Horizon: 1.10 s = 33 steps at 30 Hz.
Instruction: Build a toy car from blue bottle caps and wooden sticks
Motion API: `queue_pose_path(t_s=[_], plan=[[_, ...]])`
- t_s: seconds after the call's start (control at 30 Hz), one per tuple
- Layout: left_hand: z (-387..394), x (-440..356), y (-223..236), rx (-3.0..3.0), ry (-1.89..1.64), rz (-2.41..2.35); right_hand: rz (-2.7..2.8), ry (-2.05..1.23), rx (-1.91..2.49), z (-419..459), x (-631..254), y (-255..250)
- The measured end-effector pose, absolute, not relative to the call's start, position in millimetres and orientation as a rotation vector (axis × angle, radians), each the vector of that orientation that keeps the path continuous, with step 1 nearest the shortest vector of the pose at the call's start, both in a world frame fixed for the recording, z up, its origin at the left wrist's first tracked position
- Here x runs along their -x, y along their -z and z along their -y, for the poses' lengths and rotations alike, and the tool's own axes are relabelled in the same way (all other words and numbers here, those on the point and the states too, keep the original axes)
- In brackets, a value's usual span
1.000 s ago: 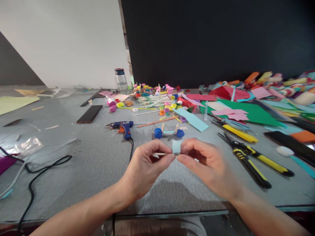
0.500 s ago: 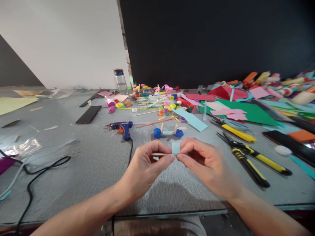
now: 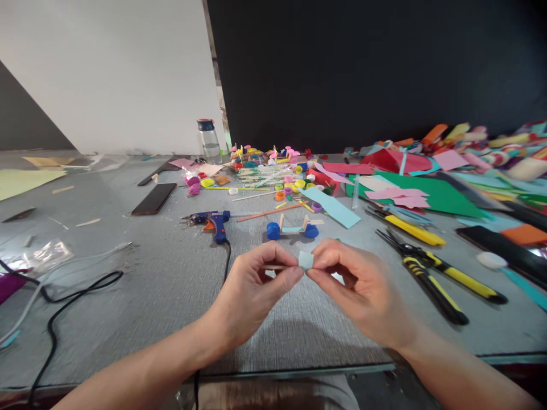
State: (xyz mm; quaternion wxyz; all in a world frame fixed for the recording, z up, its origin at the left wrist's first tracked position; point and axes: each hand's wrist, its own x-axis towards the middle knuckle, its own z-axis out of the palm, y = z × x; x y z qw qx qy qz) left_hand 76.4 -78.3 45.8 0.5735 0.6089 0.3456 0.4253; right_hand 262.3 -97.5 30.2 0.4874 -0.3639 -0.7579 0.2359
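Between thumb and fingertips, my left hand (image 3: pixel 262 285) pinches a thin wooden stick (image 3: pixel 273 267), whose far end is hidden by the fingers. A small light blue paper piece (image 3: pixel 305 260) stands at the fingertips, at the stick's end. My right hand (image 3: pixel 356 279) pinches the paper's right edge with thumb and index finger. Just beyond the hands sits a small craft frame with blue bottle-cap wheels (image 3: pixel 273 230) and upright wooden bits. To its left lies a blue glue gun (image 3: pixel 217 225) with a black cord.
Yellow-black pliers (image 3: pixel 436 273) and a yellow cutter (image 3: pixel 412 229) lie at the right. A dark phone-like slab (image 3: pixel 154 199), a water bottle (image 3: pixel 208 142), coloured caps, sticks and paper sheets (image 3: pixel 335 208) cover the back. Black cable (image 3: pixel 51 327) loops at the left.
The light blue paper between my fingertips shows shorter now, its top edge lower, as if curled or folded down. My right fingers have shifted slightly; my left hand stays nearly still.
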Motion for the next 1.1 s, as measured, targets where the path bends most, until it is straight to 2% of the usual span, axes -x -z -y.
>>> queue_pose_path(t_s=[0.23,0.47,1.1], plan=[[77.8,-75.2,-44.2,-1.375,-0.966,-0.767,1.864,-0.560,0.878,98.5,-262.6,-30.5],[77.6,-73.9,-42.8,-1.387,-1.012,-0.783,1.774,-0.804,0.987,98.0,-262.3,-32.8],[76.5,-75.6,-42.3,-1.489,-0.900,-0.912,1.849,-0.627,0.942,98.1,-264.2,-31.5]])
